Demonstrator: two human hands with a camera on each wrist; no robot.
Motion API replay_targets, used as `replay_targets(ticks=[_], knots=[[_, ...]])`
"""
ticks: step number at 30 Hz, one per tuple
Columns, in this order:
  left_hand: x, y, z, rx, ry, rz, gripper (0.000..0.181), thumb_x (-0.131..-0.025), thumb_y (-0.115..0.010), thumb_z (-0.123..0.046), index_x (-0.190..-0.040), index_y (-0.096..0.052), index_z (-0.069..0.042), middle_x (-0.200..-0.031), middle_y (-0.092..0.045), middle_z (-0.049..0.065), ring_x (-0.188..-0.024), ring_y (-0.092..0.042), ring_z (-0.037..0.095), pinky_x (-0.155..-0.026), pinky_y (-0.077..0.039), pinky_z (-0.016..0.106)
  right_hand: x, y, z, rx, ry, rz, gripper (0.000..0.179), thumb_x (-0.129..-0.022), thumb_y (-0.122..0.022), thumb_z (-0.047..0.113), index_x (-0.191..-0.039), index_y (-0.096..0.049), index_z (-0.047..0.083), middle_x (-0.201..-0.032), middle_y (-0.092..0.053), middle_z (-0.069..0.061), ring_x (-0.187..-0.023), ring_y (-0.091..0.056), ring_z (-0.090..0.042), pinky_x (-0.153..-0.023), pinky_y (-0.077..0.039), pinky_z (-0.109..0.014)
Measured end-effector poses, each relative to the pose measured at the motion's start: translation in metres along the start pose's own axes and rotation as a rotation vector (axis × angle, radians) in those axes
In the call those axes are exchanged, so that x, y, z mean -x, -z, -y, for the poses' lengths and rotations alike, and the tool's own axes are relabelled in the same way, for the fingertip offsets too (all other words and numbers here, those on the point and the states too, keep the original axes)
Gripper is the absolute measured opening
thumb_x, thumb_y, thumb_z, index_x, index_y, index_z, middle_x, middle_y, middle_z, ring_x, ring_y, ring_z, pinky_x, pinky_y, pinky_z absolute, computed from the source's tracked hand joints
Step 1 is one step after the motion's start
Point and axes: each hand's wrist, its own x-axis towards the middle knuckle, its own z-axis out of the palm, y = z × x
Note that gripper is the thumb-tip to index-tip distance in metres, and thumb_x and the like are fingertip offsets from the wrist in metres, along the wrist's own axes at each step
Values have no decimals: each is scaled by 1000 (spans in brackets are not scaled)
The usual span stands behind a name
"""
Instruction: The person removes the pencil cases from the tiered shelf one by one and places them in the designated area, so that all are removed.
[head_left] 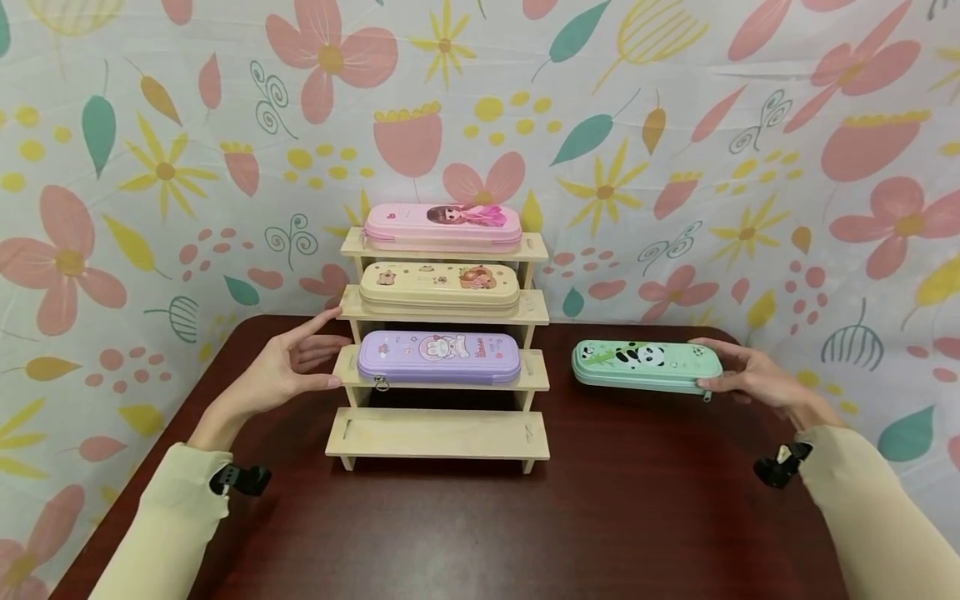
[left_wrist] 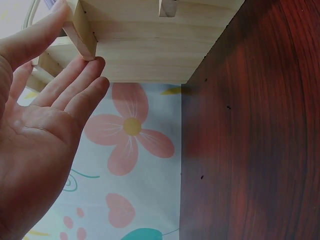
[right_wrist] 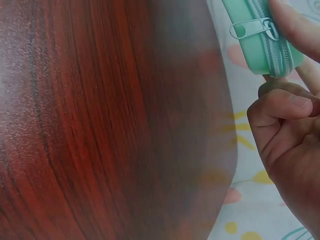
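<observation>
One green pencil case (head_left: 645,367), printed with pandas, is at the right of the frame; the right hand (head_left: 757,380) pinches its right end between thumb and fingers, near the single zipper pull. Whether the case touches the table (head_left: 480,533) cannot be told. Left of it, at centre, stands one wooden rack (head_left: 438,433) with four steps. Three more cases lie one each on the upper three: pink (head_left: 405,218) on top, cream (head_left: 431,287) next, purple (head_left: 405,358) below. At left centre, the left hand (head_left: 281,371) touches the rack's left side, thumb and fingers apart. One floral cloth (head_left: 225,92) hangs behind.
</observation>
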Motion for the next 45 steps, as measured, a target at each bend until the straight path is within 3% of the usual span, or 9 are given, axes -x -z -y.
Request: replay_targets(ticks=[5, 14, 18, 23, 27, 29, 38, 45], knots=[[0, 0, -1, -3, 1, -3, 100, -87, -83, 7, -169, -29, -17, -142, -60, 30, -133, -60, 29, -107, -48, 25, -7, 2, -5, 63, -22, -1, 68, -94, -83, 17, -153, -50, 24, -88, -72, -6, -46, -31, -17, -44, -34, -40], [1, 0, -1, -21, 19, -2, 101, -88, -84, 5, -169, -29, -18, -144, -59, 26, -134, -59, 29, -107, -48, 25, -15, 6, -8, 148, -71, 32, 81, -95, -82, 24, -162, -40, 8, -91, -73, -11, -47, -36, -13, -45, -40, -31], [0, 1, -2, -23, 11, -9, 101, -87, -84, 6, -169, -30, -17, -142, -61, 27, -133, -59, 35, -106, -48, 24, -17, 8, -7, 221, -70, 53, 85, -95, -82, 28, -163, -37, 8, -75, -68, -17, -43, -36, -14, -44, -41, -33], [0, 1, -3, -7, 8, -1, 100, -87, -83, 7, -169, -28, -16, -143, -59, 30, -134, -58, 36, -107, -48, 25, -20, 9, -7, 301, -67, 69, 87, -91, -86, 29, -162, -41, 6, -56, -50, -3, -40, -33, -12, -41, -41, -31], [0, 0, -3, -4, 11, -5, 100, -87, -83, 8, -169, -29, -15, -144, -56, 33, -134, -57, 37, -107, -48, 25, -24, 9, -12, 312, -69, 68, 87, -90, -87, 25, -161, -41, 4, -53, -31, 6, -39, -30, -10, -41, -40, -29], [0, -1, -3, -10, 10, -5, 100, -87, -82, 8, -169, -28, -14, -144, -56, 34, -134, -58, 37, -107, -48, 24, -26, 9, -15, 314, -59, 62, 87, -90, -87, 23, -161, -40, 2, -53, -29, 7, -39, -31, -10, -41, -40, -29], [0, -1, -2, -23, 13, -9, 100, -88, -83, 6, -169, -29, -16, -143, -58, 30, -134, -59, 31, -107, -48, 25, -28, 7, -24, 352, -48, 23, 90, -92, -84, 23, -163, -35, -1, -53, -32, 7, -41, -37, -13, -43, -46, -32], [0, -1, -1, -14, 13, -9, 100, -88, -83, 6, -169, -28, -18, -144, -58, 29, -133, -60, 24, -107, -48, 23, -25, 4, -30, 296, -57, -3, 89, -95, -82, 24, -164, -31, -1, -52, -31, 7, -44, -38, -14, -46, -45, -32]])
